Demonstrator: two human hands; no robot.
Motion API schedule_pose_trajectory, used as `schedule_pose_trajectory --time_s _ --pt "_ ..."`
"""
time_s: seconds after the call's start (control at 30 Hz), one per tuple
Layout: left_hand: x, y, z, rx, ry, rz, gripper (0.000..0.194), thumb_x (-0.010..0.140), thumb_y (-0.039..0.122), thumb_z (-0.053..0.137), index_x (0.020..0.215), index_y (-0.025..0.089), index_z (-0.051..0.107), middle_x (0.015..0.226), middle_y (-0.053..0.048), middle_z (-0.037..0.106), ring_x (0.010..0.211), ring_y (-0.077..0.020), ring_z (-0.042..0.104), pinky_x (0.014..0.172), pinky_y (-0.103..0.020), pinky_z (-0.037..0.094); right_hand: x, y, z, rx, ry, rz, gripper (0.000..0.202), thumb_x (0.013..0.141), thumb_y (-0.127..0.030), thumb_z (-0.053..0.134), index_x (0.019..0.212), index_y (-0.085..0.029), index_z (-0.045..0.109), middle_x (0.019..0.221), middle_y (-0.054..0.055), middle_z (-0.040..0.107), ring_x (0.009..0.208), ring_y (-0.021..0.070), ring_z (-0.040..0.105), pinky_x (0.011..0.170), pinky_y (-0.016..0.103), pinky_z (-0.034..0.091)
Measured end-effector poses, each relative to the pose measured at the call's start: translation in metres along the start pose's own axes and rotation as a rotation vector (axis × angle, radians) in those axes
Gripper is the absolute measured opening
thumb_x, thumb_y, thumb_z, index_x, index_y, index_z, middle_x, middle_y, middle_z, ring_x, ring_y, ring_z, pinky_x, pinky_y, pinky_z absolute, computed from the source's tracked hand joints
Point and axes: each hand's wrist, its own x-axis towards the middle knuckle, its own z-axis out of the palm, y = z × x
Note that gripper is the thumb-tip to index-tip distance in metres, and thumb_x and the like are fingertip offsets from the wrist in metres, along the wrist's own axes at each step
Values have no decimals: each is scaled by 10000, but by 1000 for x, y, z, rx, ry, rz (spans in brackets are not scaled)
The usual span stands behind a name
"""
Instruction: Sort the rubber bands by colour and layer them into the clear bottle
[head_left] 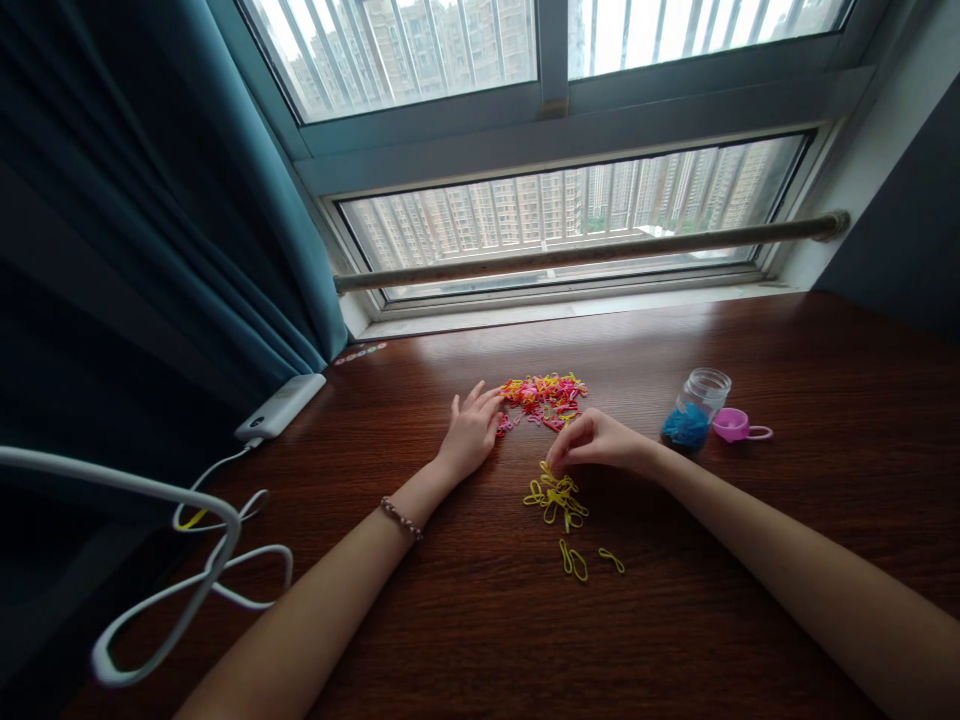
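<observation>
A pile of small red, pink, orange and yellow bands point(546, 396) lies on the brown wooden table point(420, 620). My left hand point(472, 430) rests flat at the pile's left edge, fingers spread, fingertips touching the bands. Nearer to me is a smaller heap of yellow bands point(556, 500), with a few loose yellow ones point(574, 562) below it. Over the top of that heap my right hand point(596, 440) points down, thumb and fingers pinched together; whatever is between the fingertips is too small to make out.
A clear jar with blue bands inside point(686, 425) stands at the right, beside a pink lid with a loop point(731, 425). On the left are a white power bank point(281, 408), a white cable point(202, 500) and a blue curtain point(262, 200). A window sits behind the table.
</observation>
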Motion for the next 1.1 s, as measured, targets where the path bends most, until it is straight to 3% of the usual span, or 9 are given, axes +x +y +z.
schedule_pose_trajectory --time_s 0.13,0.33,0.47,0.63,0.83,0.93,1.03,1.1 --pt "0 1 4 40 -86 10 357 897 279 308 1226 250 445 1325 -46 438 1297 -250 232 1013 -599 142 0 3 -4 -68 64 -56 211 715 -259 594 840 -130 705 822 55 688 761 166 615 714 263 467" --pt "1 -1 7 40 -96 -43 373 888 322 336 1241 251 436 1292 -69 465 1244 -282 296 982 -626 171 0 1 0 -39 28 -91 224 766 -264 541 862 -116 680 826 66 679 711 144 597 666 254 465" --pt "2 -3 5 -40 4 -31 317 875 280 379 1156 216 511 1225 -79 519 1203 -267 358 987 -581 232 1 3 5 -228 175 -179 251 793 -237 510 976 -152 658 895 53 665 806 157 586 736 269 457" --pt "2 -8 0 -246 211 -48 194 825 232 475 950 152 601 1002 -91 619 982 -196 547 895 -362 428 1 3 12 -478 90 -271 247 795 -167 495 970 -169 668 871 63 677 837 171 587 799 297 446" --pt "0 -14 0 -375 263 -234 153 774 318 549 787 172 593 776 -35 646 718 -158 615 691 -280 497 0 5 14 -179 0 -149 253 805 -264 495 932 -135 671 755 55 686 690 154 621 641 251 486" --pt "0 -14 1 -426 286 -265 161 759 324 568 820 176 581 763 -25 646 700 -149 621 677 -270 504 2 10 13 -189 180 -161 238 807 -253 484 903 -136 667 770 60 681 688 155 612 647 271 488" --pt "1 -14 3 -475 283 -247 193 768 302 561 917 183 591 841 -40 661 758 -159 631 718 -286 509 5 18 8 -452 513 -259 217 799 -179 471 897 -157 663 876 72 666 825 183 593 764 323 467" --pt "1 -15 4 -478 270 -227 201 784 300 539 929 181 612 894 -55 664 808 -171 630 749 -301 507 8 23 5 -643 637 -309 254 798 -138 455 964 -175 645 946 73 649 918 199 554 848 359 430"
